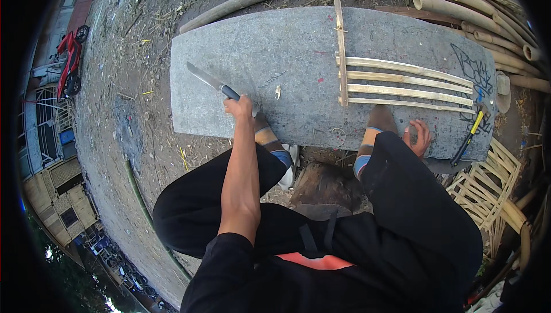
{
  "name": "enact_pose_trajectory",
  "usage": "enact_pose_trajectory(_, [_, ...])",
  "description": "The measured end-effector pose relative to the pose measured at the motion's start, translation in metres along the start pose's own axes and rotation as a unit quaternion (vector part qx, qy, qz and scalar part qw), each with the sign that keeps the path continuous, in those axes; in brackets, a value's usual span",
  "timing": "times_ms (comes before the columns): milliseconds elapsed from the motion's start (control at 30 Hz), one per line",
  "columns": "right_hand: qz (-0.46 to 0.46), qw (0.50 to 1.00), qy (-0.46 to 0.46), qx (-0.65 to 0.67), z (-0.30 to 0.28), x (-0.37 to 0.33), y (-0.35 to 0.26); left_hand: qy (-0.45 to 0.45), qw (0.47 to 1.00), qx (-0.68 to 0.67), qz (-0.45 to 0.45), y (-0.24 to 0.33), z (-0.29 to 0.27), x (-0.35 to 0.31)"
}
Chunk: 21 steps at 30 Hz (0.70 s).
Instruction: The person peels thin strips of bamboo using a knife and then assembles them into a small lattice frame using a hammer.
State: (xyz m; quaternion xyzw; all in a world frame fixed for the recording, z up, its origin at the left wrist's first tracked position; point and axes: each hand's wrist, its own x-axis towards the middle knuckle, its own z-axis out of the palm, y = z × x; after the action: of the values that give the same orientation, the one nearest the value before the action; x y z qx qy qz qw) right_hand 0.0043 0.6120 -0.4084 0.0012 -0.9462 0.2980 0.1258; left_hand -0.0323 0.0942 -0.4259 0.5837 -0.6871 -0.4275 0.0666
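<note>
My left hand point(239, 107) is closed round the dark handle of a knife point(208, 78), whose blade points up and left over the grey slab point(258, 43). Beyond my right knee, my right hand point(418, 137) rests at the slab's near edge with its fingers apart and nothing seen in them. Farther up the slab from that hand lie several split bamboo strips point(410, 90), side by side. Their left ends meet an upright bamboo stick point(342, 66) that runs past the slab's far edge. A hammer point(469, 135) with a yellow and black handle lies right of my right hand.
Bamboo poles point(453, 6) are piled at the far right, and one long pole point(247, 2) lies behind the slab. A bamboo lattice point(485, 184) stands at the near right. Between my legs is a wooden stump point(326, 187). A red motorbike point(70, 63) is parked far left.
</note>
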Motion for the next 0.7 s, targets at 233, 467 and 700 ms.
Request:
enact_pose_trajectory(233, [-0.023, 0.999, 0.013, 0.035, 0.011, -0.002, -0.025, -0.059, 0.960, -0.015, 0.272, 0.063, 0.043, -0.100])
enact_pose_trajectory(467, [0.024, 0.998, -0.013, 0.048, 0.009, -0.010, -0.018, -0.062, 0.925, 0.075, 0.368, 0.059, 0.064, -0.074])
enact_pose_trajectory(700, [0.098, 0.991, 0.066, -0.059, -0.036, 0.002, 0.024, 0.038, 0.918, 0.227, 0.324, -0.029, -0.027, 0.040])
